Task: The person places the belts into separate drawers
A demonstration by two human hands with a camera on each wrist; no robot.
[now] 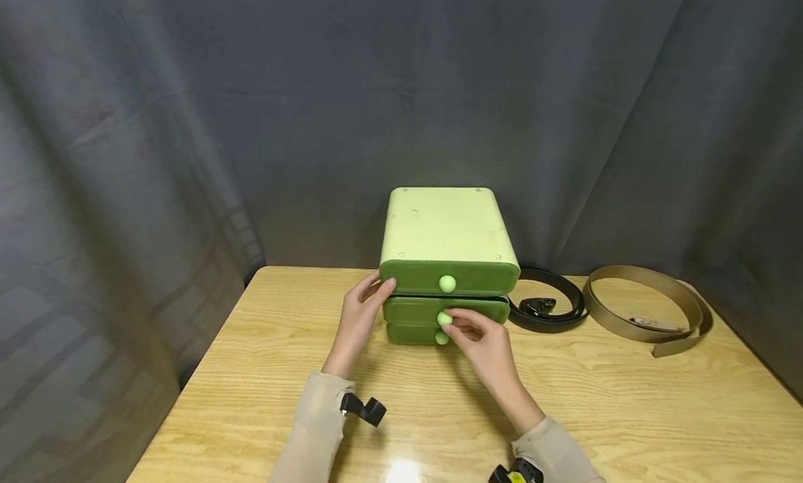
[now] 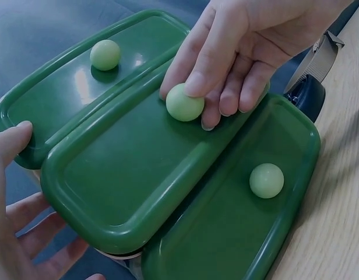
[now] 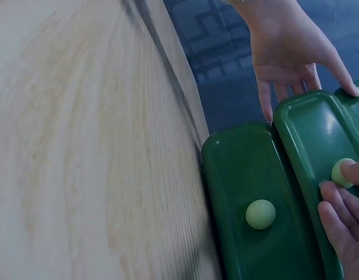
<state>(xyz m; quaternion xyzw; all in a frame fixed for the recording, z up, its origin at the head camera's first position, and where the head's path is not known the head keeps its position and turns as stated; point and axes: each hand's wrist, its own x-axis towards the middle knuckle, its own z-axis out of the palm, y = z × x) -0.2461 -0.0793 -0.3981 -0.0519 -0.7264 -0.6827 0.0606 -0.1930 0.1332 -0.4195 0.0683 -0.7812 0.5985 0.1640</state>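
Note:
A small three-drawer cabinet (image 1: 447, 225) stands on the table, with a pale green top and dark green drawer fronts. Thumb and forefinger of my right hand (image 1: 479, 340) pinch the round pale green knob (image 2: 185, 102) of the middle drawer (image 2: 127, 169). That drawer's front juts out a little past the top drawer (image 2: 63, 87). At the cabinet's left side is my left hand (image 1: 360, 319), its thumb on the edge of the top drawer's front and its other fingers loosely extended along the side. The bottom drawer (image 3: 243, 169) has a matching knob (image 3: 260, 214).
To the right of the cabinet lies a coiled black belt (image 1: 552, 323), with a coiled brown belt (image 1: 652, 330) beside it. The wooden table (image 1: 251, 371) ends at a dark grey curtain (image 1: 326, 120) behind the cabinet.

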